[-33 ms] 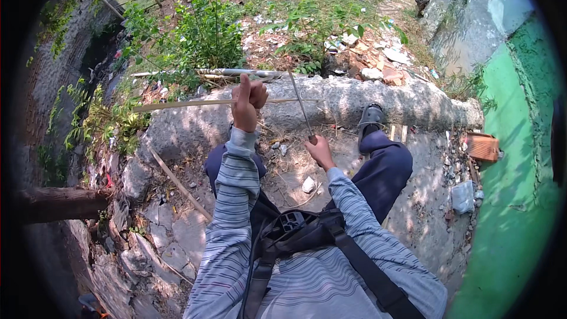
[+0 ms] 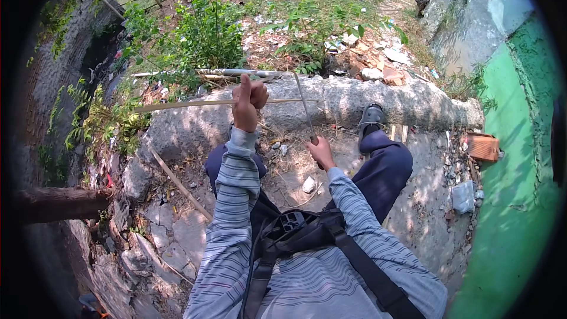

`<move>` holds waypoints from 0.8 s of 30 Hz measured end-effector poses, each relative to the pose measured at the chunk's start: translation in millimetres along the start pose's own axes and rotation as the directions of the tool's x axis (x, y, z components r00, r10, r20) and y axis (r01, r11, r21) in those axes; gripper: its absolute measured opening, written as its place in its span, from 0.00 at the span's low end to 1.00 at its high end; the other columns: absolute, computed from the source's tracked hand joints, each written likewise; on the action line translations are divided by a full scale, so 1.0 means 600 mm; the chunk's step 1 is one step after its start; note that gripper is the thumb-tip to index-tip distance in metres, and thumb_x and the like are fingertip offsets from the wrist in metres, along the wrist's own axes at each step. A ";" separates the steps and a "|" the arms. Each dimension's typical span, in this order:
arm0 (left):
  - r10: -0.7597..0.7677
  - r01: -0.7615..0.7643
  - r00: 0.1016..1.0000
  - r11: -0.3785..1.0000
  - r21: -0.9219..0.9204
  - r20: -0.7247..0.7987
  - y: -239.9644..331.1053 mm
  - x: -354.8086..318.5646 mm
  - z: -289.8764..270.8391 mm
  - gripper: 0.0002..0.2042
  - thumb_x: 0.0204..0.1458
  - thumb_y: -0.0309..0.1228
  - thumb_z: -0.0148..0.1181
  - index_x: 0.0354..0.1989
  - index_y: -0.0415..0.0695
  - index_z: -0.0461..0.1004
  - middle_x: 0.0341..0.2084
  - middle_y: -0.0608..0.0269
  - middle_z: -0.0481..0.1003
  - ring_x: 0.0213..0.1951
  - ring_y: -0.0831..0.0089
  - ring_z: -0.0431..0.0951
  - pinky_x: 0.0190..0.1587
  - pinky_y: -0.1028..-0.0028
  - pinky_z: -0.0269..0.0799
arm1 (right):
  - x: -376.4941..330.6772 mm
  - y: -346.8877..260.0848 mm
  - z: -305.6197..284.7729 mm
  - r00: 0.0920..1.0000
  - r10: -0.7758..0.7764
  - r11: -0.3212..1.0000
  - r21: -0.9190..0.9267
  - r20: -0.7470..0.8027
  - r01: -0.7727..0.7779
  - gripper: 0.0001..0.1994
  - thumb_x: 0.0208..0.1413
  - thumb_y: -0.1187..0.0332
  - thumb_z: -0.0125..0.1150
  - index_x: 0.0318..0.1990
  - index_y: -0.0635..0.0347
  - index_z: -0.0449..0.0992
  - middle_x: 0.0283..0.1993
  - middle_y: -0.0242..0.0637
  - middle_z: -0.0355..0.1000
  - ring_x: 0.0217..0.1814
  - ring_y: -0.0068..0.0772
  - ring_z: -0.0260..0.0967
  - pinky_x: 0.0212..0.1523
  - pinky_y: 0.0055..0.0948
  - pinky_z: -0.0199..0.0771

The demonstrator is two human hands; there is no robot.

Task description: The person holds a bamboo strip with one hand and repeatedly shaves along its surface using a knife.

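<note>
My left hand (image 2: 248, 103) is closed around a long, thin pale strip (image 2: 183, 105) that looks like split bamboo, with the thumb pointing up. The strip lies nearly level and sticks out on both sides of the fist, in front of the concrete ledge. In my right hand (image 2: 321, 152) is the dark handle of a long-bladed knife (image 2: 305, 101). Its narrow blade points away from me, tilted slightly left, and crosses the strip's right part. Whether blade and strip touch, I cannot tell.
A rough concrete ledge (image 2: 348, 99) runs across in front of me, with my shoe (image 2: 371, 117) against it. Leafy bushes (image 2: 212, 35) and rubble stand beyond. A loose stick (image 2: 180, 183) lies at left; an orange-brown block (image 2: 482, 146) sits by the green wall (image 2: 511, 201).
My right hand and the knife have shifted slightly to the right along the strip. My left hand keeps its hold, nearly still.
</note>
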State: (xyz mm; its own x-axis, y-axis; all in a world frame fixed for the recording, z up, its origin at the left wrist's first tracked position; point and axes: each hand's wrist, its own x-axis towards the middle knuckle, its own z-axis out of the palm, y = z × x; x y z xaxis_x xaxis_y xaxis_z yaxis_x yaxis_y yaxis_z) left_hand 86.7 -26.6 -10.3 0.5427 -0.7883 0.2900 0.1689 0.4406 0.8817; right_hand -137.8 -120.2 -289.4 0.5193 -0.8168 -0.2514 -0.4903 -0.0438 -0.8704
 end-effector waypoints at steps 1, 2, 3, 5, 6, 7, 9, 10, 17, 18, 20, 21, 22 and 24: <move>-0.008 0.009 1.000 1.000 0.011 -0.010 0.001 -0.004 -0.005 0.32 0.71 0.54 0.35 0.14 0.50 0.45 0.12 0.75 0.43 0.15 0.81 0.42 0.20 0.71 0.35 | -0.004 -0.006 0.004 1.000 -0.001 1.000 0.004 0.008 0.001 0.16 0.51 0.60 0.65 0.26 0.66 0.74 0.20 0.39 0.69 0.23 0.32 0.67 0.29 0.37 0.67; -0.009 0.009 1.000 1.000 0.016 -0.013 0.002 -0.007 -0.010 0.32 0.71 0.54 0.35 0.14 0.50 0.45 0.12 0.75 0.43 0.15 0.81 0.42 0.20 0.71 0.35 | -0.010 -0.010 0.005 0.992 0.127 0.991 0.033 -0.020 -0.126 0.14 0.51 0.61 0.64 0.26 0.65 0.75 0.20 0.39 0.70 0.23 0.33 0.67 0.29 0.38 0.68; -0.004 0.003 1.000 0.998 0.059 0.011 0.002 -0.010 -0.013 0.32 0.71 0.54 0.34 0.13 0.50 0.45 0.12 0.76 0.43 0.15 0.81 0.41 0.20 0.71 0.34 | -0.014 -0.015 0.006 0.966 0.255 0.966 0.065 -0.047 -0.251 0.13 0.51 0.62 0.63 0.26 0.65 0.75 0.19 0.39 0.70 0.23 0.34 0.68 0.29 0.38 0.68; -0.005 0.001 0.999 0.995 0.096 0.034 0.000 -0.014 -0.016 0.33 0.71 0.55 0.33 0.13 0.50 0.45 0.11 0.76 0.43 0.15 0.81 0.41 0.19 0.71 0.34 | -0.023 -0.029 0.005 0.981 0.180 0.984 0.012 -0.066 -0.180 0.14 0.50 0.61 0.63 0.26 0.65 0.74 0.20 0.41 0.70 0.23 0.35 0.67 0.30 0.39 0.68; -0.005 0.002 0.999 0.996 0.086 0.032 -0.002 -0.012 -0.021 0.33 0.71 0.55 0.34 0.13 0.50 0.45 0.11 0.76 0.43 0.14 0.81 0.41 0.19 0.71 0.34 | -0.025 -0.037 0.006 0.991 0.102 0.993 -0.042 -0.082 -0.106 0.14 0.50 0.61 0.62 0.27 0.66 0.73 0.20 0.43 0.70 0.24 0.36 0.66 0.31 0.39 0.68; -0.005 0.003 1.000 0.997 0.076 0.026 -0.002 -0.012 -0.024 0.33 0.71 0.55 0.34 0.13 0.50 0.46 0.11 0.76 0.44 0.14 0.81 0.41 0.19 0.71 0.34 | -0.027 -0.048 0.006 0.991 0.106 0.993 -0.046 -0.078 -0.109 0.14 0.50 0.61 0.62 0.27 0.66 0.73 0.20 0.43 0.70 0.24 0.36 0.66 0.31 0.39 0.68; -0.009 0.005 0.999 0.996 0.085 0.043 0.003 -0.012 -0.022 0.33 0.71 0.55 0.34 0.13 0.50 0.46 0.11 0.76 0.44 0.14 0.81 0.41 0.19 0.71 0.34 | -0.029 -0.063 0.009 0.993 -0.105 0.994 -0.043 -0.056 0.103 0.15 0.50 0.60 0.63 0.26 0.67 0.72 0.20 0.43 0.69 0.23 0.36 0.64 0.31 0.39 0.68; -0.005 -0.002 0.998 0.995 0.096 0.070 0.004 -0.010 -0.021 0.33 0.71 0.55 0.34 0.13 0.50 0.46 0.11 0.76 0.43 0.14 0.81 0.41 0.19 0.71 0.34 | -0.024 -0.063 0.008 0.993 -0.101 0.994 -0.045 -0.055 0.098 0.15 0.50 0.60 0.63 0.26 0.67 0.72 0.20 0.43 0.69 0.23 0.36 0.64 0.31 0.39 0.68; -0.017 0.017 1.000 1.000 0.022 0.011 -0.003 -0.009 -0.021 0.32 0.71 0.54 0.37 0.13 0.51 0.46 0.11 0.77 0.42 0.14 0.82 0.40 0.18 0.72 0.34 | 0.005 0.053 0.025 1.000 -0.018 1.000 -0.010 -0.024 0.018 0.16 0.54 0.59 0.67 0.27 0.62 0.72 0.20 0.33 0.69 0.21 0.27 0.66 0.26 0.35 0.67; -0.031 0.030 1.000 0.999 0.009 0.007 -0.005 -0.003 -0.012 0.32 0.71 0.53 0.37 0.13 0.51 0.46 0.11 0.77 0.42 0.14 0.82 0.40 0.18 0.72 0.34 | 0.016 0.088 0.018 0.999 -0.017 1.000 -0.008 -0.047 0.016 0.16 0.54 0.59 0.67 0.27 0.62 0.72 0.20 0.33 0.69 0.21 0.27 0.66 0.26 0.35 0.67; -0.039 0.039 0.999 0.999 0.014 0.002 -0.003 -0.006 -0.014 0.32 0.71 0.53 0.37 0.13 0.51 0.46 0.11 0.77 0.42 0.14 0.82 0.39 0.18 0.72 0.34 | 0.020 0.104 0.024 0.968 0.238 0.971 0.018 -0.079 -0.238 0.18 0.50 0.55 0.67 0.31 0.66 0.78 0.27 0.49 0.77 0.34 0.49 0.77 0.38 0.45 0.73; -0.031 0.030 0.999 0.999 0.027 0.025 -0.003 -0.006 -0.012 0.32 0.71 0.53 0.37 0.13 0.51 0.46 0.11 0.77 0.42 0.14 0.82 0.39 0.18 0.72 0.34 | 0.019 0.115 0.019 0.968 0.233 0.972 0.001 -0.091 -0.234 0.19 0.50 0.54 0.67 0.34 0.66 0.80 0.31 0.53 0.78 0.39 0.51 0.79 0.42 0.46 0.74; -0.024 0.023 0.999 0.999 0.048 0.036 -0.003 -0.011 -0.018 0.32 0.71 0.53 0.37 0.13 0.51 0.46 0.11 0.77 0.42 0.14 0.82 0.40 0.18 0.72 0.34 | 0.012 0.107 0.026 0.969 0.234 0.972 0.003 -0.081 -0.234 0.19 0.50 0.54 0.67 0.34 0.66 0.80 0.31 0.53 0.78 0.39 0.51 0.79 0.42 0.46 0.74; -0.016 0.015 0.999 0.999 0.036 0.038 -0.003 -0.010 -0.015 0.32 0.71 0.53 0.37 0.13 0.51 0.46 0.11 0.77 0.43 0.14 0.82 0.40 0.19 0.72 0.34 | 0.005 0.088 0.025 0.975 0.189 0.980 -0.038 -0.115 -0.195 0.20 0.50 0.53 0.68 0.33 0.65 0.80 0.31 0.53 0.78 0.40 0.52 0.79 0.42 0.46 0.74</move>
State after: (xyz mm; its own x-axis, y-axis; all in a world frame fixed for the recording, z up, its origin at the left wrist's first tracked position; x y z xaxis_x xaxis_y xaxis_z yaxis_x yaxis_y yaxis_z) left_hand 90.5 -18.9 -16.8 0.5081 -0.8111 0.2898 0.1469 0.4131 0.8988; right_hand -151.9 -116.3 -342.6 0.3332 -0.8709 -0.3614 -0.6084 0.0943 -0.7880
